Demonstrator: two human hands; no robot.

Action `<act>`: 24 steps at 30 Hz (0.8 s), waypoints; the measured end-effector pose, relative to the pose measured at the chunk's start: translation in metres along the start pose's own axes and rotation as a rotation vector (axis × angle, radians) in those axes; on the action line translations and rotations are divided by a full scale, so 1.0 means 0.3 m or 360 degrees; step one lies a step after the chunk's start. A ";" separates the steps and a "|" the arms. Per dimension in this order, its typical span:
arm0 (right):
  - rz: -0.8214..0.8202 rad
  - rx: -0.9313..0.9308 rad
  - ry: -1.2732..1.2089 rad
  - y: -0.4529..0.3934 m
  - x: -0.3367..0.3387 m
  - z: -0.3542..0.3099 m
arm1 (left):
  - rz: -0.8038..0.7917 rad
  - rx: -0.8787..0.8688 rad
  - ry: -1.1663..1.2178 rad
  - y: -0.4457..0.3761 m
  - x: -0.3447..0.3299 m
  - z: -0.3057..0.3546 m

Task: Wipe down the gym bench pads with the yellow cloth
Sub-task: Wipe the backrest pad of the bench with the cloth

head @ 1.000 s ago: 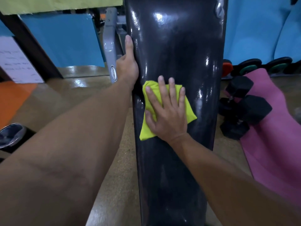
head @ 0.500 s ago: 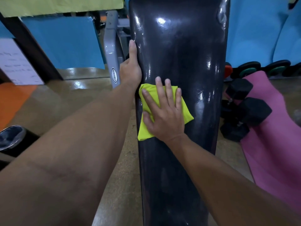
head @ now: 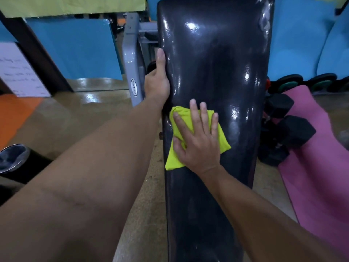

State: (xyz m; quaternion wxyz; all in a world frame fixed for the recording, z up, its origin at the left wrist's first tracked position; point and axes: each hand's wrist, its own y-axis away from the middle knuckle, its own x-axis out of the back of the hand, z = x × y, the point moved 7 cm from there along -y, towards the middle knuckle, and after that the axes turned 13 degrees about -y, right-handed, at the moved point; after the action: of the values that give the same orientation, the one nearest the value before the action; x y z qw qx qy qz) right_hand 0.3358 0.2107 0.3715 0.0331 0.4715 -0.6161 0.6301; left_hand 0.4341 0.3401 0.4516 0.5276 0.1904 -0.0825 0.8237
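While the left hand [head: 157, 86] grips the glossy black bench pad [head: 215, 72] at its nine o'clock edge, the right hand [head: 198, 144] presses flat, fingers spread, on the folded yellow cloth [head: 172, 159] mid-pad; black dumbbells [head: 294, 131] lie at three o'clock.

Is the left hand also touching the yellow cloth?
No, the left hand grips the bench pad edge above the yellow cloth; only the right hand presses it.

1 cloth [head: 222, 138], 1 pad [head: 217, 53], 2 hands.
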 end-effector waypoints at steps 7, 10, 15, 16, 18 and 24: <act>-0.0072 -0.0024 0.0090 -0.037 -0.070 -0.113 | -0.0051 -0.0050 -0.0064 -0.021 -0.001 -0.007; -0.0167 0.0088 0.0090 -0.006 -0.083 -0.136 | -0.0058 -0.0024 0.0002 -0.018 -0.001 -0.009; 0.0022 -0.0016 0.0004 -0.024 -0.025 -0.051 | 0.0030 -0.0002 0.0019 -0.007 0.007 -0.001; 0.0079 -0.0092 0.0007 -0.037 -0.018 -0.043 | 0.0023 -0.0004 0.0005 -0.013 0.004 -0.004; 0.0090 -0.0155 0.0038 -0.050 -0.030 -0.064 | 0.0006 -0.0035 -0.0096 -0.019 0.002 -0.006; -0.0132 0.0076 0.0008 0.042 -0.044 -0.071 | 0.0019 -0.0066 0.0001 -0.015 0.003 0.001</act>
State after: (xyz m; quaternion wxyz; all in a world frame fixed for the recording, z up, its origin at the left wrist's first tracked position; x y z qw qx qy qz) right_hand 0.3234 0.2321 0.3581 0.0493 0.4957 -0.5807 0.6439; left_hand 0.4378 0.3427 0.4518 0.5265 0.1787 -0.1006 0.8250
